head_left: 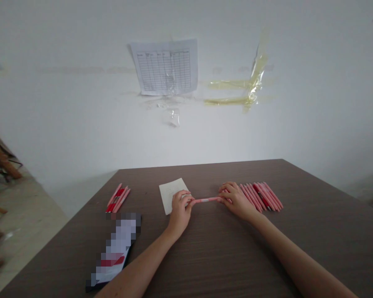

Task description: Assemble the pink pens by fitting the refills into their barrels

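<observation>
A pink pen (207, 200) lies level just above the brown table (217, 248), held at both ends. My left hand (180, 211) pinches its left end with fingers curled. My right hand (236, 199) grips its right end, fingers closed. A small white paper slip (170, 192) lies under and behind my left hand. To the right of my right hand lies a row of several pink pens (262, 196). A smaller bunch of pink and red pens (118, 198) lies at the left.
A dark flat item with a blurred label (116, 248) rests near the table's left front edge. On the white wall behind hang a printed table sheet (165, 67) and strips of yellowish tape (245, 87). Floor and wooden furniture (1, 163) show at far left.
</observation>
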The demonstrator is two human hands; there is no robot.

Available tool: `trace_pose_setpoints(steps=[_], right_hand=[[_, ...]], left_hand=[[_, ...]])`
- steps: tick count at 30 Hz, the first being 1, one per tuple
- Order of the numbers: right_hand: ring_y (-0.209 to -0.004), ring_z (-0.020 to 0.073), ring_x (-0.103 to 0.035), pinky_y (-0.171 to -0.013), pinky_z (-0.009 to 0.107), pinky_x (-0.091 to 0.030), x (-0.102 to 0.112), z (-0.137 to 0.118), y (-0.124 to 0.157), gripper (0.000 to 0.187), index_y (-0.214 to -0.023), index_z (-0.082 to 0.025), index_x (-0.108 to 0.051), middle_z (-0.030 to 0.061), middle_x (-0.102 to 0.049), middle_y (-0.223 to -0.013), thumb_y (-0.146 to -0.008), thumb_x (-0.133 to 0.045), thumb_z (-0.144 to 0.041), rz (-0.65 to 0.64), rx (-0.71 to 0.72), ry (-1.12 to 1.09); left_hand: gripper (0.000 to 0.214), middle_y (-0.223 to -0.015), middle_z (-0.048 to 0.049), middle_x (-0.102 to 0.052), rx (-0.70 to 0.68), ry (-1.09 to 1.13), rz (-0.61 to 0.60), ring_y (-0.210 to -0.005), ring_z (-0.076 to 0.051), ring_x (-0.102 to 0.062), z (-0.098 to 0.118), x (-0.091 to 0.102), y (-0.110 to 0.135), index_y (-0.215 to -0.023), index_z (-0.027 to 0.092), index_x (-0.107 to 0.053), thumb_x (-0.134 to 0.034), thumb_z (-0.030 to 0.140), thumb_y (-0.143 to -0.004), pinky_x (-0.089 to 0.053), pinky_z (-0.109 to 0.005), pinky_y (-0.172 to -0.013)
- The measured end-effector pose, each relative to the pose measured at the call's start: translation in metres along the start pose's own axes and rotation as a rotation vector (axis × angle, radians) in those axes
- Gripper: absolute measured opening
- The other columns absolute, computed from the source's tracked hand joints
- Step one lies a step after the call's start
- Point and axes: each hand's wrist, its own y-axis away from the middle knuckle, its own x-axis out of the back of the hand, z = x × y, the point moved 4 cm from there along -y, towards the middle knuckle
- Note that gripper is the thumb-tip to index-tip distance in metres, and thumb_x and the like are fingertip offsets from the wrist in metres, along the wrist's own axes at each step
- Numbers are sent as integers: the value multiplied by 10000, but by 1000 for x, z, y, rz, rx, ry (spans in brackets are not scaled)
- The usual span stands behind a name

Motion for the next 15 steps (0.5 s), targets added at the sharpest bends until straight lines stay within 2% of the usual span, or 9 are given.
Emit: trace_pose_setpoints(steps=[7, 15], right_hand=[[-1104, 259, -479, -955, 445, -440, -2, -2, 0, 160, -861, -220, -710, 84, -634, -1021, -919, -579, -291, -12, 12, -16], [-1088, 264, -473, -950, 453, -440, -3, 6, 0, 144, -935, -244, -718, 86, -634, -1034, -912, -590, -305, 1, -3, -51]], left_hand=[[75, -1037, -56, -627, -8, -5, -8, -1041, -222, -571, 0, 0, 0, -803, 206, -676, -641, 247, -855, -477, -438, -944], [54, -1021, -52, -619, 17, -44, 8, -1033, -219, -566, -4, -2, 2, -879, 221, -694, -666, 228, -833, -476, -430, -948]])
